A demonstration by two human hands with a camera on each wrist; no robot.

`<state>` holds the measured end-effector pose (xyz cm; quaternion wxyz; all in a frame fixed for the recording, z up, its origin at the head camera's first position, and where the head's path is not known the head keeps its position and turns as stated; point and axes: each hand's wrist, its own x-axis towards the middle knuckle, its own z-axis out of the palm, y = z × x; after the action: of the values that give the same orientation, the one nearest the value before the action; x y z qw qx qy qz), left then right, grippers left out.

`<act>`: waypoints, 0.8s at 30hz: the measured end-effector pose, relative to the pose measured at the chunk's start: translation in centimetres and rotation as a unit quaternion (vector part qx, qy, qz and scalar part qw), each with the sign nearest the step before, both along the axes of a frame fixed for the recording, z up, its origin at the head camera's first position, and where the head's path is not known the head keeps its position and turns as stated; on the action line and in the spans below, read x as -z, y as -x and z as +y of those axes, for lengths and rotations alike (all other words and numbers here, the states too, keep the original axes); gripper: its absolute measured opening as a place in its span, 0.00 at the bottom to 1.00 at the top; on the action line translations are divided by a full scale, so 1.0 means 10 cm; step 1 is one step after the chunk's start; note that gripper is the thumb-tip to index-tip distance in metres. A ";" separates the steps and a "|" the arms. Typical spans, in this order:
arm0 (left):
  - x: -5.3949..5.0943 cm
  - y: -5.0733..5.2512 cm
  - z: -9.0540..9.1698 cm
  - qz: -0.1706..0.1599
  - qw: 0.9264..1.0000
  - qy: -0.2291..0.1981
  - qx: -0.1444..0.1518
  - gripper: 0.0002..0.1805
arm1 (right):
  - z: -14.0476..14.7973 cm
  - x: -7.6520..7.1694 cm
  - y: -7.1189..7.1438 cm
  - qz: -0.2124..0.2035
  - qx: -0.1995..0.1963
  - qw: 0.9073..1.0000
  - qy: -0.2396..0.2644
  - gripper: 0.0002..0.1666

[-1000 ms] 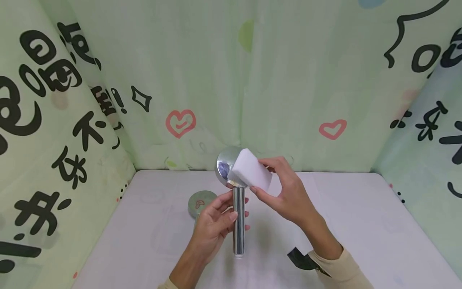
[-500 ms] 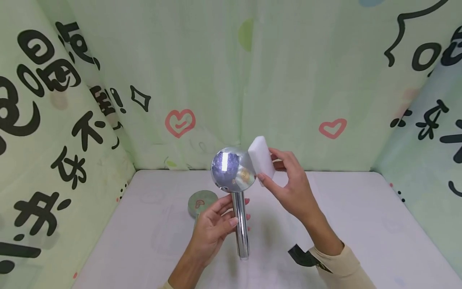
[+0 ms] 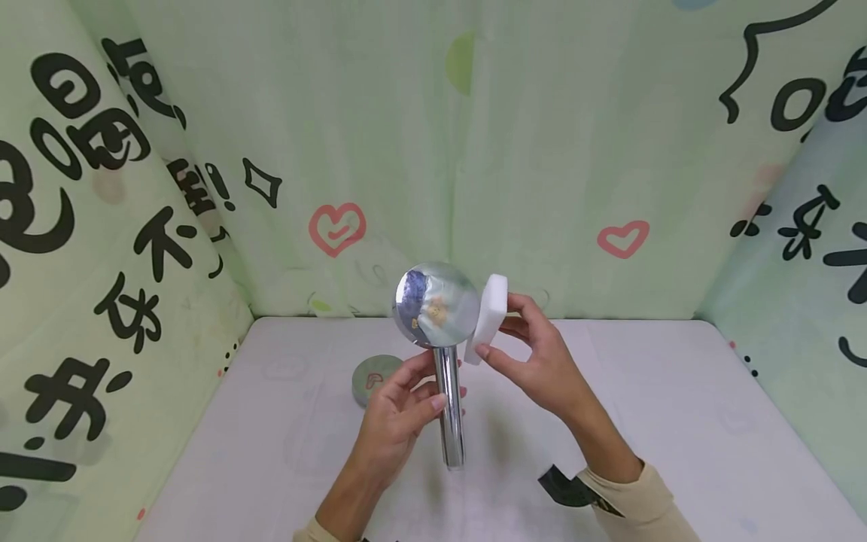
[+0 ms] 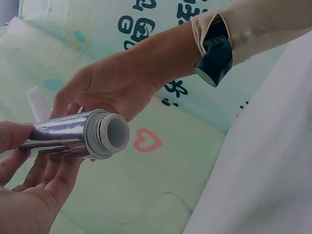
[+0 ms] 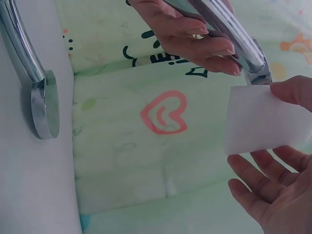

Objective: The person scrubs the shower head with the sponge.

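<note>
My left hand (image 3: 400,425) grips the handle of a chrome handheld shower head (image 3: 436,305), held upright above the table with its round head on top. In the left wrist view the handle's hollow threaded end (image 4: 116,132) faces the camera. My right hand (image 3: 545,365) pinches a white sponge block (image 3: 493,316) between thumb and fingers. The sponge stands edge-on at the right rim of the round head and appears to touch it. In the right wrist view the sponge (image 5: 268,119) covers most of the round head.
A second chrome shower head (image 3: 374,376) with a greenish round disc lies on the white table (image 3: 284,452), behind my left hand. Pale green printed curtains (image 3: 528,150) enclose the table at the back and sides. A black strap (image 3: 565,485) sits at my right cuff.
The sponge has moved from the front of the round head to its right rim and turned edge-on. The shower head has tilted slightly, exposing its whole round surface. My left hand keeps its grip.
</note>
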<state>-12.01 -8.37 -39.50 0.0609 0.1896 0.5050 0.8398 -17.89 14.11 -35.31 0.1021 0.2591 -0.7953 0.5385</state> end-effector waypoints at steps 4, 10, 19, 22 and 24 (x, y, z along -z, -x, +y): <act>-0.01 0.01 0.01 0.008 1.000 -0.004 -0.006 0.30 | -0.01 0.01 -0.01 -0.005 -0.003 1.000 0.007 0.39; -0.04 0.02 0.02 0.014 1.000 -0.012 -0.010 0.29 | -0.03 0.04 -0.01 -0.008 -0.019 0.999 0.045 0.42; -0.04 -0.01 0.04 0.016 1.000 -0.014 -0.011 0.26 | -0.09 0.05 -0.02 -0.020 -0.032 0.994 0.105 0.41; -0.02 -0.02 0.05 0.024 1.000 -0.017 -0.010 0.26 | -0.09 0.04 -0.02 -0.025 -0.043 0.992 0.117 0.40; -0.02 -0.02 0.06 0.026 0.999 -0.014 -0.012 0.26 | -0.07 0.04 -0.02 -0.034 -0.056 0.990 0.127 0.39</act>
<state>-11.76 -7.81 -39.34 0.0346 0.2065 0.4967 0.8423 -17.67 13.37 -35.73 0.0768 0.2695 -0.7075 0.6488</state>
